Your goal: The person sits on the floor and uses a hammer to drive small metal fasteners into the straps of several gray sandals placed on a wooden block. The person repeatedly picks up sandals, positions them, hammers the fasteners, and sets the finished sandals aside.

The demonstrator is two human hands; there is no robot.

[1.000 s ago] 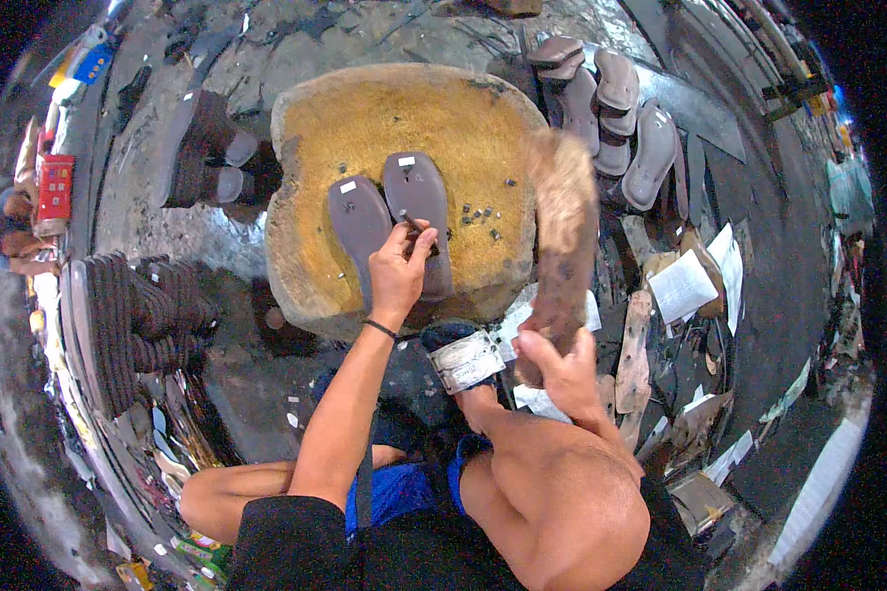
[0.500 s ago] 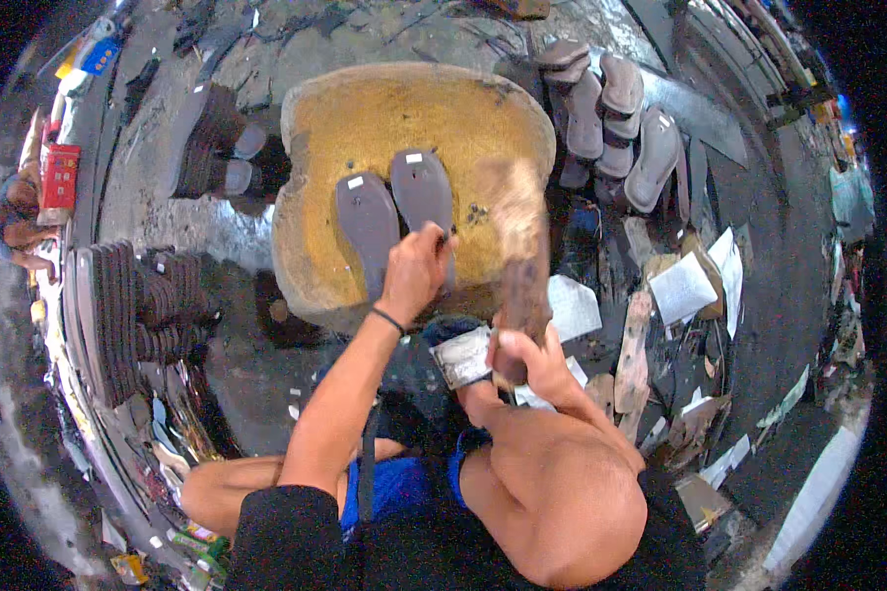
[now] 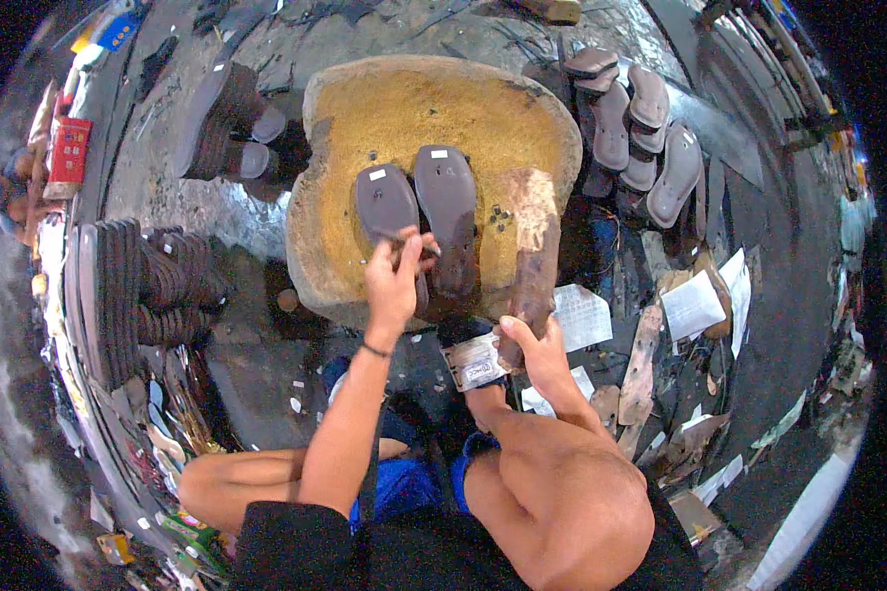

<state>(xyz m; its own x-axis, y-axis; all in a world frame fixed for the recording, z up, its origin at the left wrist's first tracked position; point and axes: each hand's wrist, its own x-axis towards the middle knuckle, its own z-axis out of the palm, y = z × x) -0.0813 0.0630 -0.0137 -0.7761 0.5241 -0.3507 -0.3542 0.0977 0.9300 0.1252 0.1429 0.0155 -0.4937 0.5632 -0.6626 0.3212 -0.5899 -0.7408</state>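
Two dark brown sandal soles lie side by side on a yellow-topped block, each with a small white label at its far end. My left hand is over the near part of the left sole, its fingers closed on a short dark punch-like tool, mostly hidden by the fingers. The right sole has small dark marks and lies untouched. My right hand grips the near end of a thick wooden mallet, whose pale, worn end is over the block's right side.
Stacks of soles stand at the left and far left. More soles are piled right of the block. White papers and scraps litter the floor on the right. A red box stands at the left edge.
My left hand has shifted from between the two soles to over the left one, with the tool lifted and tilted. The mallet, blurred before, is now nearly still. The view has moved slightly.
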